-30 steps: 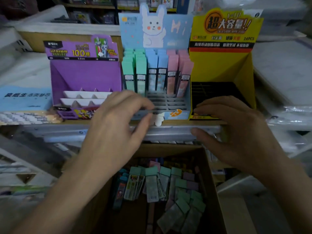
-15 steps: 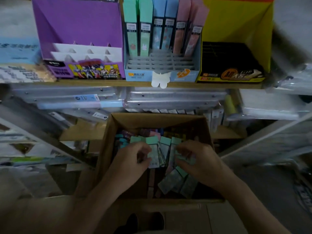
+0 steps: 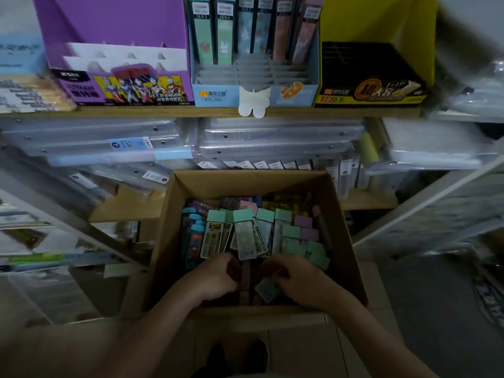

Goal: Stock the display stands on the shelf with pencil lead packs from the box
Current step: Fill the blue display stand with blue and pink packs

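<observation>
An open cardboard box (image 3: 172,219) stands below the shelf with several pencil lead packs (image 3: 246,237) lying loose in it, mostly mint-capped, some purple, blue and yellow. Both my hands reach into its near end. My left hand (image 3: 215,279) has its fingers curled down among the packs; what they hold is hidden. My right hand (image 3: 296,278) grips a pale translucent pack (image 3: 268,290) at its lower end. On the shelf above stand three display stands: a purple one (image 3: 114,25) with bare white tiers, a blue one (image 3: 309,91) with packs only in its back rows, and a yellow one (image 3: 381,20) with a black tray.
The wooden shelf edge (image 3: 163,111) runs across above the box. Clear plastic folders (image 3: 272,140) are stacked under it, with more wrapped stock to both sides. A white paper tab (image 3: 253,102) hangs off the blue stand's front. My shoes (image 3: 237,356) show at the bottom.
Both hands left the shelf front and dropped into the box, then slid toward its near end. The right hand now holds a pale pack. The view tilted down.
</observation>
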A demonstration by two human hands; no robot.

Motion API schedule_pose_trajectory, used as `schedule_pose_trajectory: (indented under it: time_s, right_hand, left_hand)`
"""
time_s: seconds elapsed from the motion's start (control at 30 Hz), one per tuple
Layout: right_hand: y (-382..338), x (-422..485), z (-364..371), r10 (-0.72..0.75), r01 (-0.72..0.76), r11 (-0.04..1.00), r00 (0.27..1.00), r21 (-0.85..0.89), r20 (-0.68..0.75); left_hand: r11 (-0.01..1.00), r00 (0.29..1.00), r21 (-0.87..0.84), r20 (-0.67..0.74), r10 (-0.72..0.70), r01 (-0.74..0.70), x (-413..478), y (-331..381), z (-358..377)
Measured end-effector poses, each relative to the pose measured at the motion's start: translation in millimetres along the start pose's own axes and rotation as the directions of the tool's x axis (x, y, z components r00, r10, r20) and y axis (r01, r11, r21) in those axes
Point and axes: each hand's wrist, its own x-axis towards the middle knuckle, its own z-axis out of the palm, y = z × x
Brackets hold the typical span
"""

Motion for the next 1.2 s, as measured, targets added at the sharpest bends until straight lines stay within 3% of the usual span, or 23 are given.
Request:
schedule_pose_trajectory:
  time_s: [0.23, 0.4, 0.57, 0.87, 1.07, 1.2]
  right_hand:
    - [6, -3, -6, 0.144, -0.15, 0.985, 0.987, -0.084, -0.075]
    - [7, 3, -2, 0.193, -0.187, 0.981, 0.97, 0.059, -0.147]
    - [2, 11, 7, 0.315, -0.298, 0.93, 0.948, 0.217, -0.048]
    - [-8, 15, 16, 0.349, -0.359, 0.817, 0.931, 0.451, 0.11]
    - [-19, 13, 13, 0.221, -0.341, 0.588, 0.94, 0.734, 0.259]
    - [-20, 16, 14, 0.204, -0.358, 0.525, 0.934, 0.772, 0.295]
  left_hand:
    - [0.997, 1.0, -0.078, 0.004, -0.019, 0.02, 4, -5, 2]
    - [0.986, 0.999, -0.164, -0.021, -0.036, 0.032, 9, -6, 3]
    - [0.976, 1.0, -0.219, 0.008, -0.011, 0.012, 14, -4, 5]
    - [0.964, 0.997, -0.253, 0.035, -0.073, 0.08, 19, -7, 5]
    - [0.93, 0.991, -0.342, 0.067, -0.12, 0.136, 22, -7, 2]
    - [0.892, 0.987, -0.424, 0.098, -0.124, 0.154, 20, -7, 1]
